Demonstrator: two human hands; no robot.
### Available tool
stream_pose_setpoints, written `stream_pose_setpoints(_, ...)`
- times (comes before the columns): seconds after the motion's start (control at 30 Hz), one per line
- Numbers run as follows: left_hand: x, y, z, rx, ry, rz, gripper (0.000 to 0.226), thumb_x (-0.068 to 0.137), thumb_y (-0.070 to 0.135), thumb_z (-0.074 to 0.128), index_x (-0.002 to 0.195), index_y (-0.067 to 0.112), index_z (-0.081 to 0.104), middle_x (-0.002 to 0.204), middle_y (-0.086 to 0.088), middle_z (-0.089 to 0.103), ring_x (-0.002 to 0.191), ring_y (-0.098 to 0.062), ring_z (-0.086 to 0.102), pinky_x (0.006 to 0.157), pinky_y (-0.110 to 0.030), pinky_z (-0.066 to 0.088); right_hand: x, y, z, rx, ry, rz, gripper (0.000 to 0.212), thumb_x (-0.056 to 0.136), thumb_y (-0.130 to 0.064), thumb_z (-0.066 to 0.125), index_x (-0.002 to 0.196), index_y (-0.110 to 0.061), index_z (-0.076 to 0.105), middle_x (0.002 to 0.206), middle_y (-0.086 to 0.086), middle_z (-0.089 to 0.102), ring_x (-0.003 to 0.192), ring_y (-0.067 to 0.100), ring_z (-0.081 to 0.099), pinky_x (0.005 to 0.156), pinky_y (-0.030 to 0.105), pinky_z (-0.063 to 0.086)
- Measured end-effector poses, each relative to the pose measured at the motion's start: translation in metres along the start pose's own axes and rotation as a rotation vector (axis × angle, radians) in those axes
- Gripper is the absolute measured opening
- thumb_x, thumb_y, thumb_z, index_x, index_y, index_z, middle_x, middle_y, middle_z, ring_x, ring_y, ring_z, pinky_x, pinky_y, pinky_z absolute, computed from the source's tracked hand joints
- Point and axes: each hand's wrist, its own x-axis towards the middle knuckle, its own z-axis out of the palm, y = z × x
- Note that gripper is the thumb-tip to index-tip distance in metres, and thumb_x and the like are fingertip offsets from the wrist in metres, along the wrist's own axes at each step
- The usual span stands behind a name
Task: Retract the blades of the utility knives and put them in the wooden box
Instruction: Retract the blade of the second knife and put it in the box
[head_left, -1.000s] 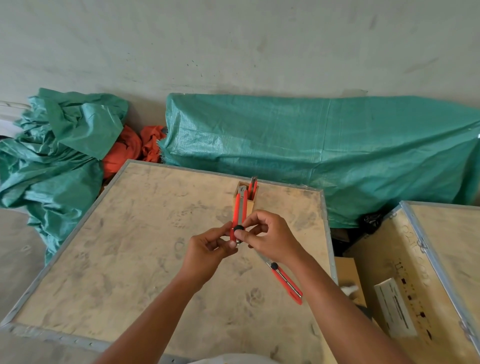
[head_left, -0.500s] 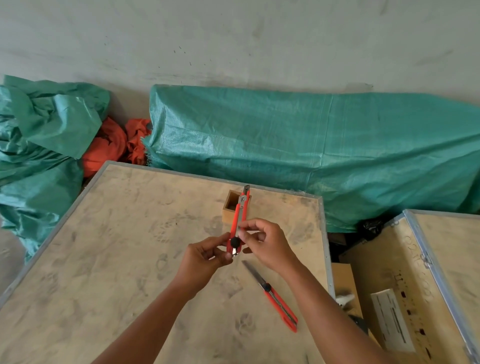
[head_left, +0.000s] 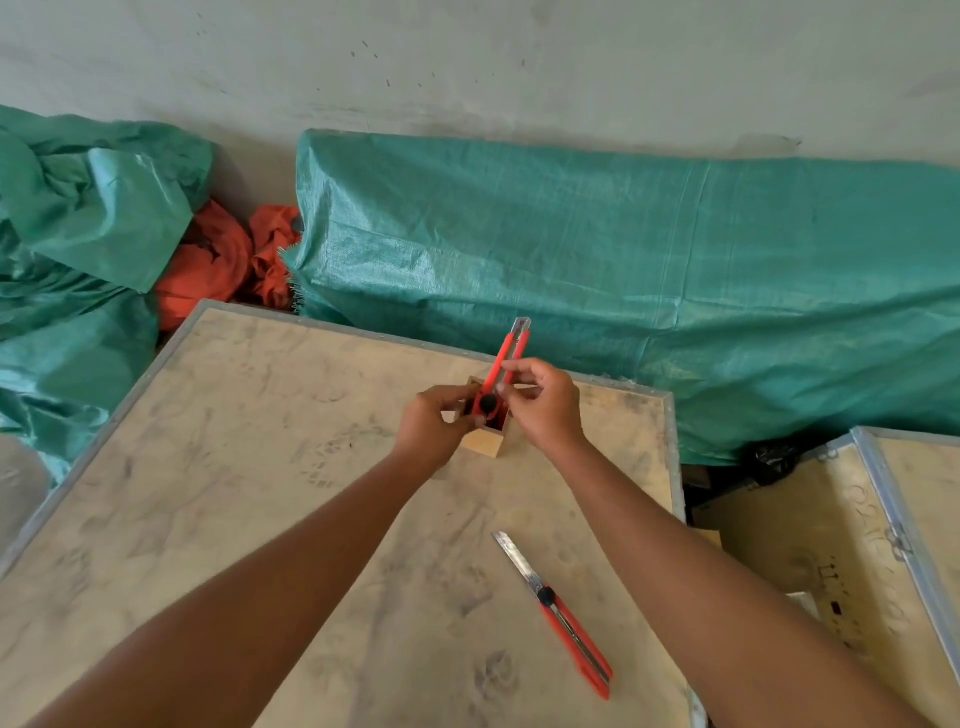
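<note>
Knife (head_left: 506, 364) handling is at the insertion step, by judgement: both hands hold one red utility knife directly over the wooden box (head_left: 485, 442), butt end down and tip pointing up and away.

Left hand (head_left: 434, 425): fingers closed on the lower end of the knife, next to the black slider knob. Right hand (head_left: 545, 405): thumb and fingertips pinched on the middle of the body. Only a short metal tip shows beyond the red handle; the blade appears retracted, though this cannot be confirmed at this size.

The box stands on the plywood crate top (head_left: 260, 467), near its far edge. Its opening is largely hidden behind the hands. Dark and red shapes are visible inside; whether they are knives already stowed cannot be told.

A second knife (head_left: 566, 623) lies flat on the crate top, well apart from the box on the near right side. Its blade is fully extended and points toward the box.

Next move calls for:
1. Lowering the held knife straight into the opening, then releasing both grips.
2. Picking up the second knife by the red handle, clear of the exposed blade.
3. Sliding its black knob back to retract the blade before stowing.
</note>
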Motion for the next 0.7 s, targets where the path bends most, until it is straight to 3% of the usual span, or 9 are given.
stream_pose_setpoints(0.07, 0.011, -0.007, 0.006, 0.113, 0.033, -0.016, 0.053, 0.078, 0.015, 0.082, 0.128, 0.018, 0.065, 0.129, -0.005, 0.064, 0.115, -0.019, 0.059, 0.100, -0.027, 0.043, 0.002, 0.005, 0.010, -0.045, 0.027, -0.019, 0.026, 0.084, -0.002, 0.078, 0.105, -0.018, 0.078, 0.105, 0.001, 0.078, 0.089, 0.008, 0.068, 0.078, 0.020, 0.057)
stream_pose_setpoints(0.17, 0.022, -0.022, 0.013, 0.257, -0.012, -0.125, 0.062, 0.081, 0.017, 0.079, 0.137, 0.011, 0.055, 0.139, -0.008, 0.056, 0.126, -0.026, 0.053, 0.104, -0.033, 0.042, 0.005, 0.013, 0.020, -0.090, 0.033, -0.021, 0.025, 0.086, 0.000, 0.076, 0.106, -0.015, 0.078, 0.106, 0.004, 0.079, 0.086, 0.007, 0.066, 0.078, 0.013, 0.053)
stream_pose_setpoints(0.3, 0.026, -0.039, 0.019, 0.227, -0.047, -0.160, 0.047, 0.082, 0.008, 0.076, 0.127, 0.009, 0.064, 0.129, -0.009, 0.065, 0.109, -0.023, 0.062, 0.088, -0.025, 0.043, 0.005, 0.026, 0.030, -0.148, 0.001, -0.029, 0.027, 0.085, 0.002, 0.075, 0.106, -0.014, 0.079, 0.104, 0.007, 0.080, 0.090, 0.017, 0.074, 0.088, 0.030, 0.060)
stream_pose_setpoints(0.43, 0.027, -0.044, 0.019, 0.170, -0.018, -0.160, 0.048, 0.084, 0.009, 0.075, 0.130, 0.012, 0.063, 0.130, -0.005, 0.065, 0.097, -0.011, 0.056, 0.085, -0.023, 0.041, 0.004, 0.033, 0.035, -0.168, 0.000, -0.032, 0.027, 0.085, 0.003, 0.076, 0.107, -0.011, 0.080, 0.103, 0.009, 0.080, 0.090, 0.020, 0.076, 0.088, 0.032, 0.062)
stream_pose_setpoints(0.7, 0.027, -0.051, 0.019, 0.154, -0.004, -0.151, 0.052, 0.083, 0.013, 0.076, 0.133, 0.013, 0.060, 0.132, -0.004, 0.065, 0.098, -0.009, 0.058, 0.084, -0.022, 0.044, 0.003, 0.042, 0.036, -0.172, 0.029, -0.068, 0.025, 0.081, 0.005, 0.077, 0.102, -0.009, 0.080, 0.098, 0.008, 0.081, 0.080, 0.018, 0.076, 0.082, 0.031, 0.063)
